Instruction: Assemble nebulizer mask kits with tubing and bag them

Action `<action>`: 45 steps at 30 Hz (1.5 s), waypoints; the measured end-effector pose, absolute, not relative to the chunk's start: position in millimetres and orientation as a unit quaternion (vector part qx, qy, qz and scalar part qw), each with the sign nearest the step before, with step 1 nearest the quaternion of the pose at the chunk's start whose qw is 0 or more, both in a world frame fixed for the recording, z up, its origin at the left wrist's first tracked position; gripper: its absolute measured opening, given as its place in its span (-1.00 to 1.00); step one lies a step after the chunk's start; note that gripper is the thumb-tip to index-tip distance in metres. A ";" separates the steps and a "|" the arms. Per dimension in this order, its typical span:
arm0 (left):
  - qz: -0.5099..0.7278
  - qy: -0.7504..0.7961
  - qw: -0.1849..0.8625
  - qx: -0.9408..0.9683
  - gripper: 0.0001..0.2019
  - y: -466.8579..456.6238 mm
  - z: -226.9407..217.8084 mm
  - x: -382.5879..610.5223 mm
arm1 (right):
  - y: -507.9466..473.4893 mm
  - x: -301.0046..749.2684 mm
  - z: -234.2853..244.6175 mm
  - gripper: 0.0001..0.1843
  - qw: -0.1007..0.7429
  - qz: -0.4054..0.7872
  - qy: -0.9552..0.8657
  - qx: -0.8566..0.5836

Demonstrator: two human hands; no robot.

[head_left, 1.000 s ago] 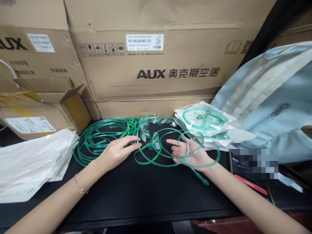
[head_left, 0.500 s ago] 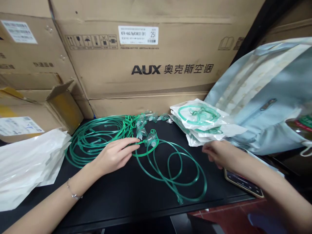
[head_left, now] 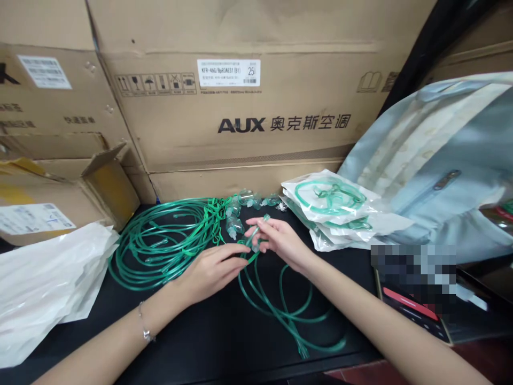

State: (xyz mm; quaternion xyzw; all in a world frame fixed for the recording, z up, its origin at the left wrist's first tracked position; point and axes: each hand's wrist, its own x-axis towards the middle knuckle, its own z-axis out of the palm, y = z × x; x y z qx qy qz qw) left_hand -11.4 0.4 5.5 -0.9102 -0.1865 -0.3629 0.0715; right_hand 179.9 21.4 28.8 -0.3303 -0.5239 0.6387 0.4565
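Observation:
A green oxygen mask (head_left: 255, 245) sits between my hands at mid-table, partly covered by fingers. Fingers of my right hand (head_left: 282, 243) are closed around the mask and a short piece of green tube at its top. My left hand (head_left: 218, 270) meets it from the left, fingers together on the green elastic strap (head_left: 253, 259). Loose tubing (head_left: 276, 307) from this mask loops over the black table towards the front edge. Left of it lies a pile of coiled green tubing (head_left: 148, 240) with bunched green straps (head_left: 214, 216). Several clear masks (head_left: 234, 222) lie in a row behind.
Bagged masks (head_left: 331, 200) are stacked at back right, beside a light blue bag (head_left: 436, 160). White packets (head_left: 52, 289) lie at left, near an open carton (head_left: 96, 187). A large cardboard box (head_left: 256, 149) walls off the back. A phone (head_left: 417, 310) rests at the right edge.
My right hand has moved left from beside the bagged masks and taken hold of the mask. My left hand has shifted slightly right. The loose tubing has moved a little.

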 end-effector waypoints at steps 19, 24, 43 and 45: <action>-0.255 -0.510 -0.218 -0.792 -0.89 42.9 29.8 32.0 | 13.3 175.2 6.4 -0.67 0.506 0.680 -0.449 -0.283; -0.292 -0.507 -0.271 -0.764 -0.84 48.2 31.3 34.3 | 13.4 179.2 5.1 -0.69 0.542 0.627 -0.497 -0.257; -0.532 -0.368 -0.360 -0.672 -0.83 10.9 27.4 -17.3 | 35.4 174.0 -5.3 -0.65 0.456 0.480 -0.665 -0.346; -0.549 -0.371 -0.443 -0.604 -0.84 11.3 23.2 -14.7 | 31.3 175.8 -4.0 -0.63 0.437 0.489 -0.671 -0.346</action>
